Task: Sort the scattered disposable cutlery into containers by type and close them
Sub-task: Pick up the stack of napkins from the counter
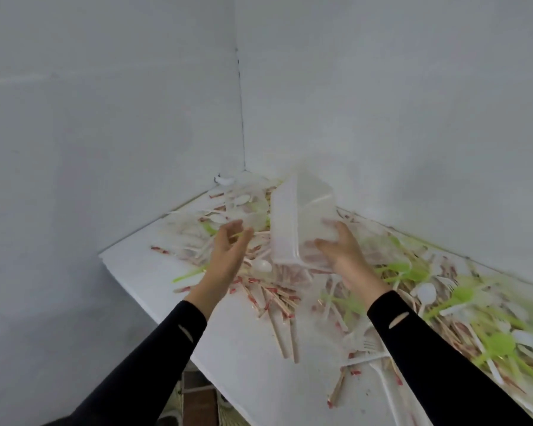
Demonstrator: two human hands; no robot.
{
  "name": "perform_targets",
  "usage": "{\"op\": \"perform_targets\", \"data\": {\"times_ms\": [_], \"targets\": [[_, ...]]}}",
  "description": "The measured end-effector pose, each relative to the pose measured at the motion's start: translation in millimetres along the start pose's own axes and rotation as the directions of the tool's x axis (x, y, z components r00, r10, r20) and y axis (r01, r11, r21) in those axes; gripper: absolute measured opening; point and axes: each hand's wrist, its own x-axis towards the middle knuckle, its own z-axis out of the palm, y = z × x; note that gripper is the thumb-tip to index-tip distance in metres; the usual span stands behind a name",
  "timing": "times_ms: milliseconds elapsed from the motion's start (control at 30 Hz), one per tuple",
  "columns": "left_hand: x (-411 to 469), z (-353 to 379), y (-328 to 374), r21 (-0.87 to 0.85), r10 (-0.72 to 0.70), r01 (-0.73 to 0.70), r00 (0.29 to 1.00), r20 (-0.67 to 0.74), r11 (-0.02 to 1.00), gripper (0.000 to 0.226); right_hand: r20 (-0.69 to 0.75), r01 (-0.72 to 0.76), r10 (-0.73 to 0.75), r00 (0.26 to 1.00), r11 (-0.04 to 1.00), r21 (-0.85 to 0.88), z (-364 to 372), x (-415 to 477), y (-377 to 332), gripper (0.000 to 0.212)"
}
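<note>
The right grip holds a clear plastic container by its low end. Its fingers are curled round the edge and press on the clear side. The container is up in the air above the surface, tipped so one corner points up toward the wall. It is blurry, so I cannot tell if it has a lid on.

The left grip is just beside the container but does not touch it. Its fingers are loose and a little bent, with the palm turned toward the container, and it holds nothing.

Both arms wear black sleeves (each one has a small slit near the wrist).

Under the grips the white surface sits in a corner where two pale walls meet. It is covered in a mess of throw-away cutlery. Wooden chopsticks in red and white paper wraps lie in a heap right below the container. A white plastic spoon lies near the left grip. To the right there are green plastic forks, a green spoon, another white spoon and a white fork, all mixed up on top of each other. More cutlery lies at the back near the corner, too blurry to sort out.
</note>
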Motion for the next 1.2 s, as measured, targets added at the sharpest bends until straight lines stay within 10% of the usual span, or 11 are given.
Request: {"op": "perform_targets", "data": {"times_ms": [100, 200, 500, 667, 833, 1000, 1100, 1200], "targets": [[35.1, -30.7, -19.5, 0.258, -0.037, 0.173, 0.887, -0.46, 0.951, 0.048, 0.007, -0.03, 0.03, 1.0, 0.998, -0.064, 12.6, 15.3, -2.2, 0.029], [59.2, -56.2, -34.9, 0.409, 0.007, 0.294, 0.805, -0.593, 0.864, 0.07, 0.016, -0.043, 0.044, 0.999, 0.996, -0.075, 27.0, 29.6, -1.2, 0.018], [94.0, -63.3, -54.1, 0.465, -0.069, 0.368, 0.837, -0.542, 0.805, 0.107, 0.005, 0.006, -0.005, 1.0, 0.987, -0.164, 25.8, 39.0, 8.8, 0.03], [81.3, -50.5, -31.4, 0.265, 0.233, -0.1, 0.811, -0.536, 0.959, 0.073, 0.065, -0.075, 0.063, 0.996, 0.977, 0.198, 16.3, 49.6, 8.5, 0.03], [67.0, -16.5, -1.1, -0.186, 0.085, -0.112, 0.986, -0.145, 0.976, 0.051, 0.279, -0.253, 0.133, 0.951, 0.853, 0.457, 32.6, 67.1, -1.3, 0.041], [46.8, 22.9, 7.1, -0.391, 0.059, 0.028, 0.976, 0.209, 0.92, 0.064, 0.246, -0.259, 0.168, 0.955, 0.875, 0.409, 44.9, 70.3, 2.0, 0.04], [52.8, 34.6, 5.2, -0.198, 0.138, -0.08, 0.946, 0.295, 0.977, 0.057, 0.177, -0.295, 0.243, 0.954, 0.867, 0.402, 33.0, 75.8, 14.4, 0.045], [86.0, 32.5, -3.9, 0.069, 0.089, -0.091, 0.996, 0.031, 0.993, 0.047, 0.123, -0.286, 0.258, 0.958, 0.872, 0.398, 10.8, 73.0, 19.0, 0.031]]}}
